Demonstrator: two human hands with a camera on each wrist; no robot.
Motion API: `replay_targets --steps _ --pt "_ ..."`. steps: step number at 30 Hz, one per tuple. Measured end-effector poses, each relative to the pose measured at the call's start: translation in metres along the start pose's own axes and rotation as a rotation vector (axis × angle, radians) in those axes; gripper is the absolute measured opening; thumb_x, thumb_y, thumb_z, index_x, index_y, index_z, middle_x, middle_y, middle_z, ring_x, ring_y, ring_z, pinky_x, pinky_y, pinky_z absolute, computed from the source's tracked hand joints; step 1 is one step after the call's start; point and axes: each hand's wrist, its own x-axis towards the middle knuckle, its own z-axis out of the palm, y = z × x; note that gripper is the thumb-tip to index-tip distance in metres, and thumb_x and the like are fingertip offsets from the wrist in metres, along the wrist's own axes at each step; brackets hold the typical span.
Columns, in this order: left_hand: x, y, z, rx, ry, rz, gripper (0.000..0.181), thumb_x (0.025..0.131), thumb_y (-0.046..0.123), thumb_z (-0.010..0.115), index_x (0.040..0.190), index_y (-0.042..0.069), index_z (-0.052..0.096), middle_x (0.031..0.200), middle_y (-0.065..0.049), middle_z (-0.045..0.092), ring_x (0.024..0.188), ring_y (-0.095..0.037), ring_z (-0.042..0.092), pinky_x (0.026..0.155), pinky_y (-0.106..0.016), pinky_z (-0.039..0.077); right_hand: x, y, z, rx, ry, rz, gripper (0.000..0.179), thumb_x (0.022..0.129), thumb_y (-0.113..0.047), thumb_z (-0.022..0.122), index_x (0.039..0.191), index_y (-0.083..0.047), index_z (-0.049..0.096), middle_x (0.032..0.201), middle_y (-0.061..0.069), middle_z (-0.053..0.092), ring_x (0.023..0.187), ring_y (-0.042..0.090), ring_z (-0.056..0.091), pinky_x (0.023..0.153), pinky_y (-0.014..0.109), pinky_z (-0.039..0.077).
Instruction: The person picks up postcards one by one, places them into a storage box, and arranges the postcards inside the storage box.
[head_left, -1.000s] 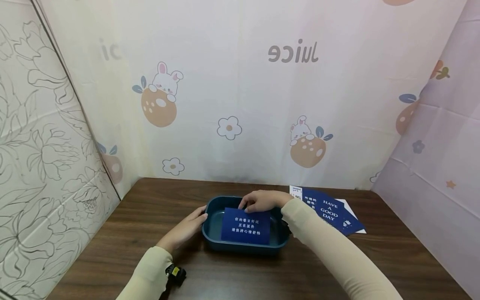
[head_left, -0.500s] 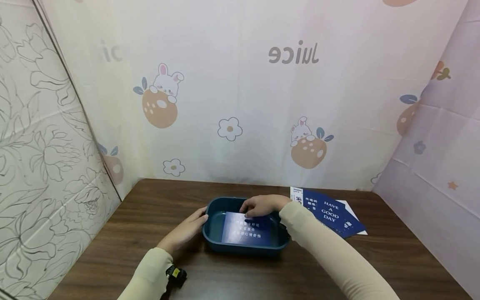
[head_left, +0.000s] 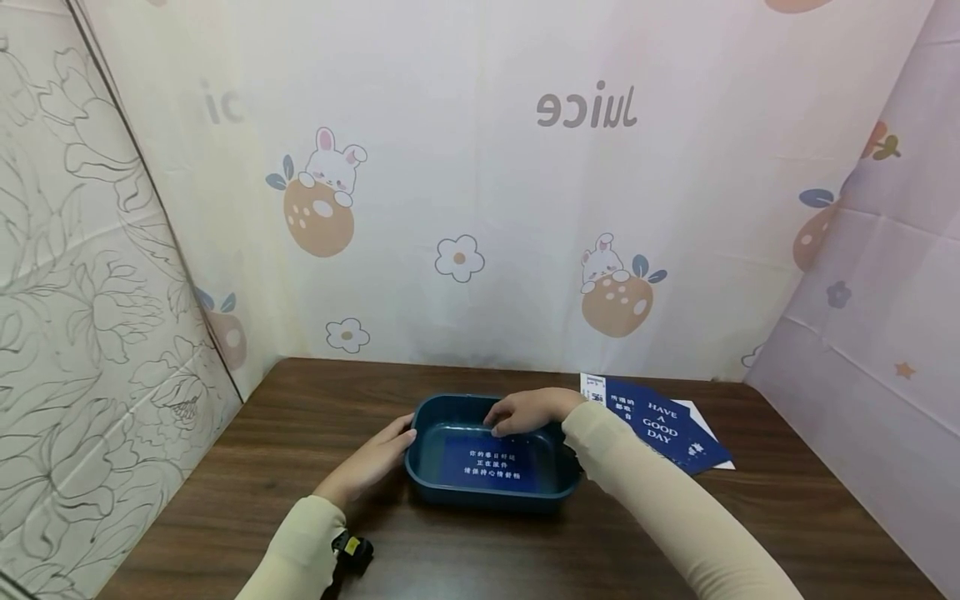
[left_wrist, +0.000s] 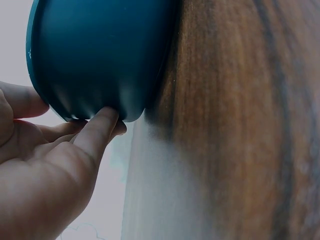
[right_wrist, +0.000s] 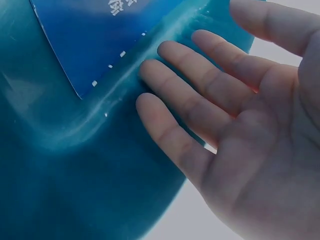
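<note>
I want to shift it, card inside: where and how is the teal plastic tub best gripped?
Probably by the rim of the teal plastic tub at both short ends, from left and right, thumbs on top, fingers outside. The left hand holds the left end; raised walls keep fingers off the blue card inside.

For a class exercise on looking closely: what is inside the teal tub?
A blue card with white writing lies in the tub. The right hand hides part of the far side. Anything under the card is covered.
</note>
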Motion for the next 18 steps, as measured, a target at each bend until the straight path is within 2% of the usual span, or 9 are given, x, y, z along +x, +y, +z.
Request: replay_targets --steps 4,12,18 --pt "0.0 0.0 0.0 -0.003 -0.003 0.007 0.051 0.111 0.022 0.038 0.156 0.002 0.027 0.159 -0.022 0.028 0.144 -0.038 0.031 0.114 -0.056 0.03 -0.005 0.004 -0.006 0.004 0.034 -0.014 0.04 0.102 -0.036 0.058 0.137 -0.018 0.062 0.134 0.002 0.059 0.121 0.023 0.055 0.106 0.052 0.043" --pt "0.001 -0.001 0.0 -0.001 0.003 -0.002 0.051 0.111 0.022 0.038 0.156 0.002 0.027 0.159 -0.022 0.028 0.144 -0.038 0.032 0.114 -0.057 0.03 -0.025 0.019 -0.021 0.136 0.124 -0.084 0.038 0.106 -0.03 0.053 0.138 -0.01 0.06 0.128 0.004 0.063 0.11 0.022 0.064 0.1 0.048 0.05" --pt "0.001 0.0 0.0 -0.007 0.002 0.006 0.05 0.111 0.02 0.037 0.156 0.001 0.027 0.159 -0.023 0.028 0.144 -0.038 0.031 0.114 -0.056 0.03 -0.038 0.03 -0.026 0.201 0.15 -0.064 0.039 0.105 -0.033 0.052 0.138 -0.012 0.059 0.129 0.005 0.061 0.113 0.024 0.062 0.099 0.048 0.051"
